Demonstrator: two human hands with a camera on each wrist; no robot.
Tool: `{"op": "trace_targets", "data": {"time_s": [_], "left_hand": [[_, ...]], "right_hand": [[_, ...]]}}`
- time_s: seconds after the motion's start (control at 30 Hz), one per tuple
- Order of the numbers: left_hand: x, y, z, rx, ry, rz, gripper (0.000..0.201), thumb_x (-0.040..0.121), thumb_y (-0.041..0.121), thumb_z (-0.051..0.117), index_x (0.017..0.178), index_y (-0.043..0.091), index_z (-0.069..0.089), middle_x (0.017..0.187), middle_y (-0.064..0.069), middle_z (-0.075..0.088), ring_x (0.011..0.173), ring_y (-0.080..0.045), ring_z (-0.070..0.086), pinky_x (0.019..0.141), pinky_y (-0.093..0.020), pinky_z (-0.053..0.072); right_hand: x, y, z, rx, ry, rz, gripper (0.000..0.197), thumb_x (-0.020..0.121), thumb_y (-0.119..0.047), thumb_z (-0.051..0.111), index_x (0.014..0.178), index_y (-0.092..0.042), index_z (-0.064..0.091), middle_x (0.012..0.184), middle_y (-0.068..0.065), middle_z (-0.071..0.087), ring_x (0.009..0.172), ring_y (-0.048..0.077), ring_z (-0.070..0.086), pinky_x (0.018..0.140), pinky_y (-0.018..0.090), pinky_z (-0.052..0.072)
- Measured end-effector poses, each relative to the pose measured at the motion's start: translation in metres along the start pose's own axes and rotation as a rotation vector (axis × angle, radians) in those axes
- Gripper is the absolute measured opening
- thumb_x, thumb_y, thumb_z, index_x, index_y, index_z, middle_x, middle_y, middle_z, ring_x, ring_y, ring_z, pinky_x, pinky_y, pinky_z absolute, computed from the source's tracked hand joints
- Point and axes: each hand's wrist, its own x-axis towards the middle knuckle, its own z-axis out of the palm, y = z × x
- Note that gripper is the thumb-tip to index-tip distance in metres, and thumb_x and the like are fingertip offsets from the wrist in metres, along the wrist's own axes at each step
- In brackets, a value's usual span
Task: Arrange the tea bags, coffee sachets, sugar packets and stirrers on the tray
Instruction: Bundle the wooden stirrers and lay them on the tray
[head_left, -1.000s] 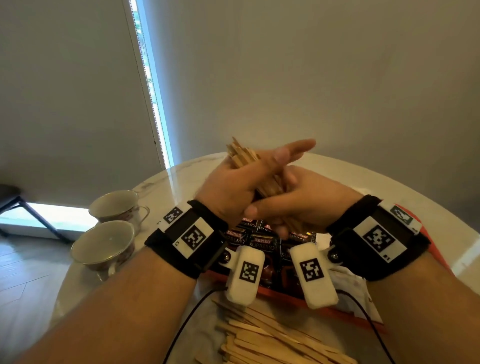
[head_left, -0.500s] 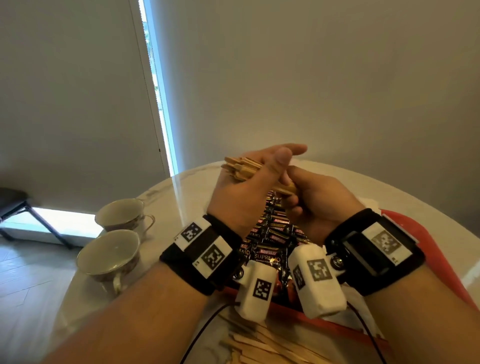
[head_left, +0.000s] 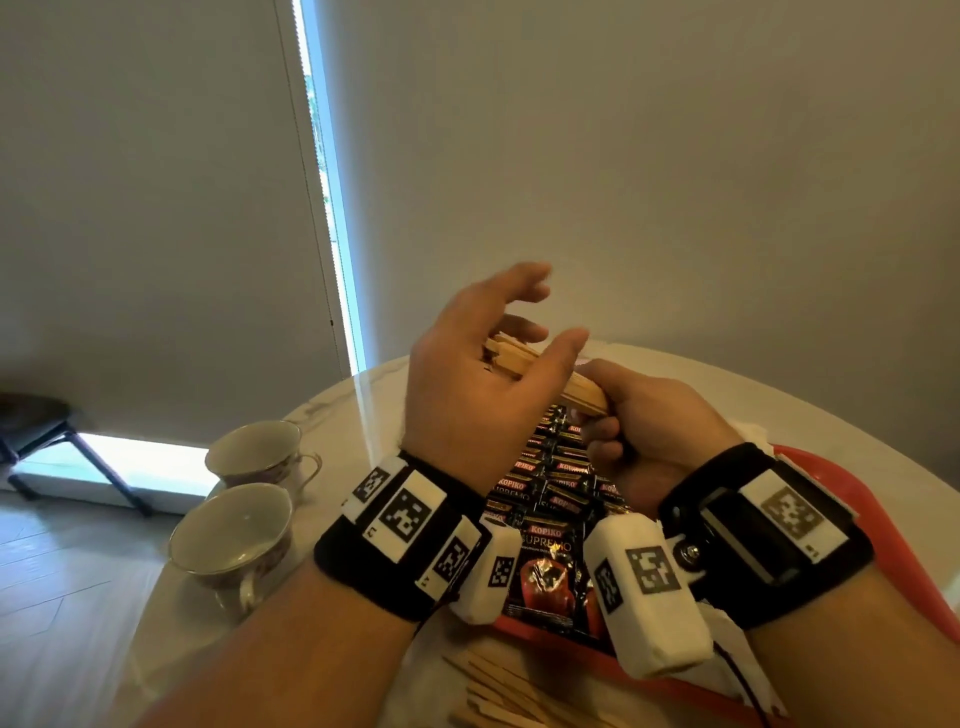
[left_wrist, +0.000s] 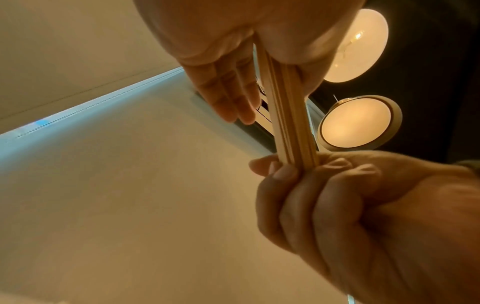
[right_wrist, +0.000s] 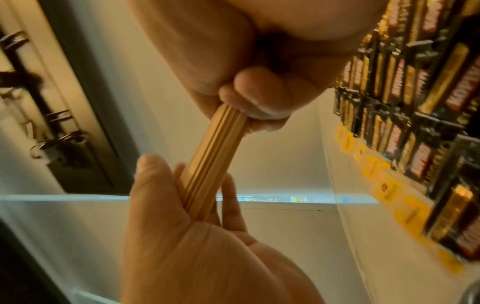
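The right hand (head_left: 660, 431) grips one end of the stirrer bundle (head_left: 545, 371); the left hand (head_left: 467, 395), fingers straight, cradles the other. Sachets (head_left: 545, 545) on the tray (head_left: 898, 545) read "KOPIKO SUPREMO".

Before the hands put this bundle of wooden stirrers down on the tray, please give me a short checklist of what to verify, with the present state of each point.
1. Right hand grips the stirrer bundle firmly: ok, fingers curled round one end.
2. Left hand supports the other end: ok, open palm against it.
3. Bundle sticks aligned: ok in the wrist views.
4. Free spot on the red tray: cannot tell, coffee sachets fill the visible middle.
5. Loose stirrers on the table gathered: not ok.
6. Teacups clear of the path: ok, off to the left.
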Motion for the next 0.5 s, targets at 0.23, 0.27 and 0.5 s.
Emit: {"op": "trace_targets", "data": {"time_s": [0.23,0.27,0.5], "left_hand": [[0.002,-0.004,0.000,-0.103,0.001,-0.063,0.023,0.098,0.019,0.073,0.120,0.015,0.073,0.109,0.005,0.077,0.099,-0.014,0.075,0.080,-0.036,0.063],[0.002,-0.002,0.001,-0.171,-0.017,-0.078,0.020,0.098,0.015,0.072,0.117,0.013,0.074,0.106,0.002,0.078,0.099,-0.018,0.076,0.082,-0.041,0.064],[0.002,0.004,0.007,-0.730,-0.151,-0.210,0.045,0.084,0.018,0.084,0.123,0.013,0.063,0.084,-0.008,0.072,0.080,-0.027,0.071,0.084,-0.048,0.058]], "right_hand": [[0.001,-0.002,-0.001,-0.007,-0.026,0.011,0.027,0.094,-0.027,0.069,0.108,-0.004,0.067,0.065,0.003,0.053,0.044,0.006,0.036,0.034,0.016,0.032],[0.001,-0.001,-0.001,0.004,-0.055,0.029,0.023,0.093,-0.027,0.069,0.102,-0.006,0.067,0.065,0.004,0.053,0.043,0.006,0.036,0.034,0.015,0.032],[0.001,0.000,-0.002,0.110,-0.139,0.046,0.019,0.089,-0.027,0.070,0.086,-0.010,0.061,0.064,0.002,0.046,0.041,0.004,0.034,0.032,0.013,0.028]]}}
